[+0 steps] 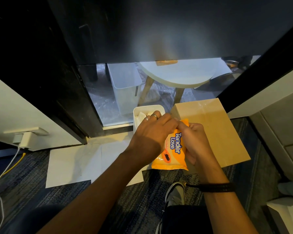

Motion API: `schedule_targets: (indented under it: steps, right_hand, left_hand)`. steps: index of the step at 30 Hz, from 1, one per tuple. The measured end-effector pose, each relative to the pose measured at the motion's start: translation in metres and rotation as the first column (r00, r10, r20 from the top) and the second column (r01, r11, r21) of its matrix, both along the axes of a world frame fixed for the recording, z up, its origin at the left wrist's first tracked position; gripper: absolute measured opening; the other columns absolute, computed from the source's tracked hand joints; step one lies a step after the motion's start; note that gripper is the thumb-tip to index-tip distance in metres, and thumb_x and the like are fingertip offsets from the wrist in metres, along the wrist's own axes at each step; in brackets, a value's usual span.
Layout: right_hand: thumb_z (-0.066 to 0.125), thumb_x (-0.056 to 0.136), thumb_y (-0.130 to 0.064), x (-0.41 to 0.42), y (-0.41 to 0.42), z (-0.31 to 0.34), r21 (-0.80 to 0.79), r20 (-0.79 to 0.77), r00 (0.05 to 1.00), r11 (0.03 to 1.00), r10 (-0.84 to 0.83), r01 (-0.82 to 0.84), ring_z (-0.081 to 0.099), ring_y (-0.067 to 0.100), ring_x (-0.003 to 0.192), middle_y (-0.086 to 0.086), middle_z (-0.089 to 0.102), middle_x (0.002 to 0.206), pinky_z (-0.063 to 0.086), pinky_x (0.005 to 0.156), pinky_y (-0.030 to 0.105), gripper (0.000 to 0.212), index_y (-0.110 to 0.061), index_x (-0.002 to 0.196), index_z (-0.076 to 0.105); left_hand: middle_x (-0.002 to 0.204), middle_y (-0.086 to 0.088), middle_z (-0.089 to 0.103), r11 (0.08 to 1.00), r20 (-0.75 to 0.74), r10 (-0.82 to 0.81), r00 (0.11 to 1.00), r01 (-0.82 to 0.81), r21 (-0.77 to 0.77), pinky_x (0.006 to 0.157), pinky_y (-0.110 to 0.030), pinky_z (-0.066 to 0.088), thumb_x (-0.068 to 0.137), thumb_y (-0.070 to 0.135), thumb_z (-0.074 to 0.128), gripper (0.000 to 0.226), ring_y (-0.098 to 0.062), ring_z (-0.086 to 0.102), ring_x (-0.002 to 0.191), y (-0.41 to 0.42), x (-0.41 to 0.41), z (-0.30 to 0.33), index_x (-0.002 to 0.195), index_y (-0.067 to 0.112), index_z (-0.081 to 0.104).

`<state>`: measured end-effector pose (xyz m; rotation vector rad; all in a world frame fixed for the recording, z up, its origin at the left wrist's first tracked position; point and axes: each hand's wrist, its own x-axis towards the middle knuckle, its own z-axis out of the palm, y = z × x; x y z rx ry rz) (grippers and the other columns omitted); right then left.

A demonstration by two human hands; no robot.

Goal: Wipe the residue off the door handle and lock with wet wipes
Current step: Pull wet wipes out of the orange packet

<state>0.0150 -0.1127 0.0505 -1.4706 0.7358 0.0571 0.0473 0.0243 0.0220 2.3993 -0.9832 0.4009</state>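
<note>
Two hands meet over the orange wet-wipe pack point(174, 149), which serves here as the landmark. Largest in view is the dark door point(142, 31), rising beyond the pack and filling the upper part of the frame; its handle and lock cannot be made out in the shadow. Just right of the pack, and partly under it, lies a brown cardboard box point(215, 130). Behind the pack's far left corner stands a small white bin point(137, 114) with crumpled white tissue inside. The pack itself is held above the floor, upright on its long axis, the "Tender Love" lettering facing up. The right hand point(195, 142) is wrapped around the pack's right side, fingers curled on it, a dark cord bracelet point(211, 187) at the wrist. The left hand point(152, 134) covers the pack's upper left, fingers bent and pinching at its top end; two rings point(150, 117) show on its fingers.
</note>
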Motion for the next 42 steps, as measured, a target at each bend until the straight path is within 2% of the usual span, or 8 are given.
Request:
schedule_targets:
  steps: [4, 10, 19, 22, 27, 31, 36, 42]
  right_hand:
    - [0.071, 0.097, -0.018, 0.000, 0.001, -0.005, 0.017, -0.044, 0.999, 1.000, -0.017, 0.018, 0.068, 0.034, 0.069, 0.026, 0.064, 0.077, 0.052, 0.061, 0.038, 0.020, -0.003, 0.085, 0.066]
    - [0.073, 0.096, -0.017, 0.002, 0.000, -0.011, 0.042, -0.072, 0.996, 0.998, -0.054, 0.057, 0.065, 0.026, 0.060, 0.019, 0.062, 0.068, 0.051, 0.062, 0.038, 0.024, -0.005, 0.079, 0.062]
    - [0.072, 0.096, -0.015, 0.001, 0.000, -0.009, 0.038, -0.084, 0.994, 0.996, -0.074, 0.077, 0.062, 0.022, 0.054, 0.015, 0.059, 0.064, 0.048, 0.056, 0.033, 0.021, -0.005, 0.081, 0.062]
    - [0.074, 0.095, -0.021, 0.004, -0.004, 0.000, 0.058, -0.077, 0.994, 0.995, -0.078, 0.082, 0.065, 0.026, 0.058, 0.018, 0.064, 0.066, 0.052, 0.057, 0.034, 0.025, -0.005, 0.078, 0.065]
    - [0.072, 0.098, -0.020, 0.004, -0.006, 0.012, 0.122, -0.068, 0.998, 0.993, 0.008, 0.001, 0.068, 0.021, 0.053, 0.014, 0.070, 0.065, 0.053, 0.047, 0.025, 0.027, -0.004, 0.077, 0.069]
    - [0.067, 0.102, -0.023, 0.005, -0.008, 0.006, 0.054, -0.081, 0.996, 0.998, 0.028, -0.024, 0.069, 0.023, 0.055, 0.015, 0.072, 0.070, 0.054, 0.049, 0.026, 0.031, -0.004, 0.078, 0.071]
    - [0.066, 0.103, -0.028, 0.005, -0.005, 0.001, -0.044, -0.057, 0.998, 0.999, 0.002, -0.004, 0.066, 0.022, 0.052, 0.017, 0.067, 0.066, 0.050, 0.048, 0.025, 0.040, -0.002, 0.073, 0.066]
    - [0.063, 0.105, -0.025, 0.008, 0.003, -0.003, -0.026, -0.027, 0.999, 0.999, -0.033, 0.032, 0.061, 0.022, 0.061, 0.014, 0.059, 0.062, 0.047, 0.056, 0.030, 0.041, -0.006, 0.068, 0.060]
  left_hand:
    - [0.097, 0.002, 0.061, 0.995, 0.064, -0.052, 0.997, 0.046, 0.089, 0.069, -0.034, 0.035, 0.088, 0.018, 0.059, 0.017, -0.019, 0.042, 0.089, 0.003, 0.003, -0.001, 0.104, 0.023, 0.062]
    - [0.099, -0.002, 0.063, 0.986, 0.020, -0.117, 0.993, 0.114, 0.121, 0.077, -0.035, 0.030, 0.093, 0.027, 0.038, 0.035, -0.020, 0.042, 0.093, 0.004, 0.001, 0.003, 0.110, 0.017, 0.066]
    - [0.103, -0.004, 0.062, 0.990, 0.039, -0.138, 0.990, 0.137, 0.017, 0.085, -0.040, 0.035, 0.097, 0.014, 0.067, 0.013, -0.026, 0.050, 0.097, 0.006, -0.005, 0.000, 0.110, 0.014, 0.067]
    - [0.103, -0.001, 0.059, 0.991, -0.113, -0.069, 0.991, 0.056, -0.118, 0.089, -0.039, 0.033, 0.099, 0.021, 0.061, 0.004, -0.020, 0.046, 0.098, 0.004, -0.005, 0.006, 0.101, 0.019, 0.061]
    - [0.096, 0.006, 0.065, 0.951, -0.355, -0.092, 0.930, -0.024, -0.308, 0.087, -0.032, 0.034, 0.094, 0.033, 0.071, 0.025, -0.013, 0.052, 0.095, 0.002, 0.001, 0.003, 0.117, 0.022, 0.074]
    - [0.089, 0.001, 0.075, 0.930, -0.410, -0.097, 0.907, -0.064, -0.362, 0.081, -0.032, 0.046, 0.092, 0.029, 0.072, 0.015, -0.003, 0.051, 0.086, 0.003, 0.005, 0.000, 0.095, 0.020, 0.084]
    - [0.087, -0.004, 0.069, 0.978, -0.238, -0.043, 0.970, -0.007, -0.207, 0.079, -0.038, 0.047, 0.098, 0.036, 0.055, 0.031, -0.026, 0.060, 0.088, -0.001, -0.003, 0.005, 0.089, 0.016, 0.078]
    - [0.089, -0.011, 0.066, 0.985, -0.016, -0.067, 0.998, 0.064, -0.158, 0.079, -0.042, 0.046, 0.099, 0.016, 0.063, 0.015, -0.031, 0.056, 0.086, -0.002, -0.006, 0.003, 0.088, 0.007, 0.068]
